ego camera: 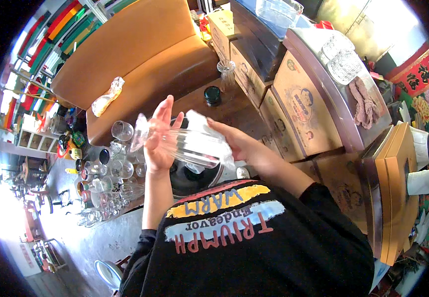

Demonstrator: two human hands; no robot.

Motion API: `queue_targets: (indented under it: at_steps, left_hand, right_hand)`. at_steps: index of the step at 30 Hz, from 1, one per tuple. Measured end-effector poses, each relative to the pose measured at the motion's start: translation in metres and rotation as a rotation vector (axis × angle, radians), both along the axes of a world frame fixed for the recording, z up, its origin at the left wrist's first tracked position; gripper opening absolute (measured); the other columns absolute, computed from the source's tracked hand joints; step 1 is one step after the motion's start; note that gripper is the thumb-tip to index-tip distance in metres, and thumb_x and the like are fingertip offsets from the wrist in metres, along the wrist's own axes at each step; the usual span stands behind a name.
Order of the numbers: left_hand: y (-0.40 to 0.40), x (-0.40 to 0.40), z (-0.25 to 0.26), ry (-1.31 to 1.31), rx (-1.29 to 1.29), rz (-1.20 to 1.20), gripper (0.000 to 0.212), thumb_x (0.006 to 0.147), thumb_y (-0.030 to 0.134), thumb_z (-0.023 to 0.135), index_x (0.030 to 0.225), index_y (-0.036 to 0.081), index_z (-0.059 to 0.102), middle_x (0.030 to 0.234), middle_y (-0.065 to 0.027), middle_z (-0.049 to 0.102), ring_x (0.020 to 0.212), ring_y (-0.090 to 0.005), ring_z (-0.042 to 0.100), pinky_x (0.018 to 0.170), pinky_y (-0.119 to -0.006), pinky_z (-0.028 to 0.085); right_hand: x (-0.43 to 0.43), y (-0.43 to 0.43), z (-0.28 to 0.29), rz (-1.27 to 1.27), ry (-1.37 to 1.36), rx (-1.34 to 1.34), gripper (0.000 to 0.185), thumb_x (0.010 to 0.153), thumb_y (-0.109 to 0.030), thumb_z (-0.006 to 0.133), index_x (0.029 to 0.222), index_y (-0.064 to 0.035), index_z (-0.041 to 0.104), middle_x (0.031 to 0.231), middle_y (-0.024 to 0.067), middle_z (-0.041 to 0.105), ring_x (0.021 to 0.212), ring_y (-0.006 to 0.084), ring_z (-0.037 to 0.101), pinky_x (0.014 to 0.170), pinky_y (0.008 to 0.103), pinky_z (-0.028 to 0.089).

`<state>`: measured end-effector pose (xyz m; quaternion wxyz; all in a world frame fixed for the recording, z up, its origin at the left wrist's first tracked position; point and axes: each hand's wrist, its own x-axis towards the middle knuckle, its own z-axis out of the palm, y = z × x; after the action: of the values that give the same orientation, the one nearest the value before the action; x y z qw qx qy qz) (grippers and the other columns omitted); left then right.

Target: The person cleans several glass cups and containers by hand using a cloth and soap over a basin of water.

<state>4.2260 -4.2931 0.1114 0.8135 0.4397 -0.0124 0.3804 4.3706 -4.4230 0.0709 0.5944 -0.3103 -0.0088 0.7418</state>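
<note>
My left hand (159, 157) holds a clear ribbed glass vase (177, 144) near its narrow, flared end, with several fingers stretched up. The vase lies nearly level, its wider end to the right. White cloth or tissue (220, 146) is in my right hand (235, 140), pressed against that wider end. Whether some of the cloth reaches inside the vase, I cannot tell. Below both hands, a dark round basin or seat (184, 182) is partly hidden by them and the vase.
Many glass vases and jars (120, 169) crowd the left. Beyond are a tan sofa (140, 55) with a plastic bag (107, 97), a dark jar (212, 95) and another glass vase (227, 76). Cardboard boxes (300, 107) and a counter (379, 111) with a mauve cloth (364, 102) stand right.
</note>
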Motion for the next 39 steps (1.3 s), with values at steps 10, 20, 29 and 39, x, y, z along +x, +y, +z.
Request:
queue_targets:
  at_steps: [10, 20, 29, 39]
  left_hand:
    - [0.003, 0.009, -0.015, 0.492, -0.371, 0.327, 0.021, 0.093, 0.028, 0.056, 0.093, 0.007, 0.058, 0.09, -0.0079, 0.063, 0.088, -0.0195, 0.06, 0.076, -0.035, 0.05]
    - [-0.002, 0.02, -0.043, 0.295, -0.225, 0.35, 0.029, 0.097, 0.02, 0.048, 0.116, -0.001, 0.054, 0.131, -0.0105, 0.051, 0.114, -0.0184, 0.053, 0.096, -0.033, 0.044]
    - [0.016, -0.001, -0.063, 0.474, -0.3, 0.431, 0.026, 0.097, 0.02, 0.04, 0.091, 0.003, 0.058, 0.137, -0.0159, 0.045, 0.124, -0.0304, 0.047, 0.089, -0.039, 0.049]
    - [0.016, 0.005, -0.082, 0.603, -0.334, 0.476, 0.026, 0.096, 0.026, 0.043, 0.09, 0.005, 0.058, 0.138, -0.0153, 0.045, 0.126, -0.0288, 0.045, 0.093, -0.038, 0.046]
  right_hand:
    - [-0.016, -0.001, -0.004, -0.196, -0.87, 0.17, 0.024, 0.092, -0.023, 0.056, 0.103, -0.0031, 0.064, 0.093, 0.0122, 0.068, 0.082, 0.0246, 0.066, 0.07, 0.0337, 0.05]
    - [-0.028, 0.024, 0.014, -0.317, -1.915, 0.668, 0.058, 0.08, -0.007, 0.059, 0.134, -0.0008, 0.039, 0.131, 0.0234, 0.046, 0.117, 0.0404, 0.047, 0.099, 0.042, 0.04]
    - [0.089, -0.047, -0.148, -0.251, -1.736, -0.277, 0.042, 0.088, -0.014, 0.056, 0.127, -0.0004, 0.048, 0.13, 0.0238, 0.048, 0.119, 0.0377, 0.047, 0.099, 0.0443, 0.039]
    - [0.048, -0.018, -0.263, 0.116, -2.063, 0.033, 0.052, 0.08, -0.001, 0.048, 0.132, -0.0034, 0.043, 0.14, 0.0208, 0.039, 0.13, 0.0359, 0.038, 0.108, 0.0427, 0.03]
